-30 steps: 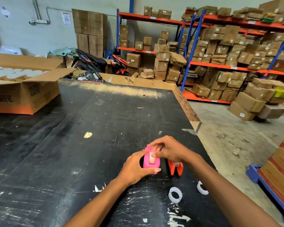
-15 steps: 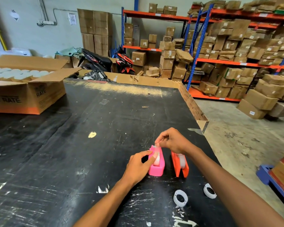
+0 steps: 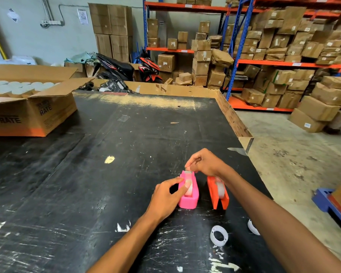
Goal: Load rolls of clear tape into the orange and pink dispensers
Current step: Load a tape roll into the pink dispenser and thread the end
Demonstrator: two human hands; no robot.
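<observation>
- Where the black worktable (image 3: pixel 126 154) nears its right edge, a pink plastic tape dispenser (image 3: pixel 188 191) stands, clear roll seated inside.
- Left hand (image 3: pixel 166 196) grips its side, thumb on the roll.
- Right hand (image 3: pixel 205 163) pinches at the cutter end.
- Orange plastic dispenser (image 3: pixel 218 192) just beside, roll inside.
- Loose clear tape roll (image 3: pixel 219 235) nearer.

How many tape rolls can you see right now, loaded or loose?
4: one in the pink dispenser, one in the orange dispenser, two loose tape rolls near the right forearm, the second partly hidden.
</observation>
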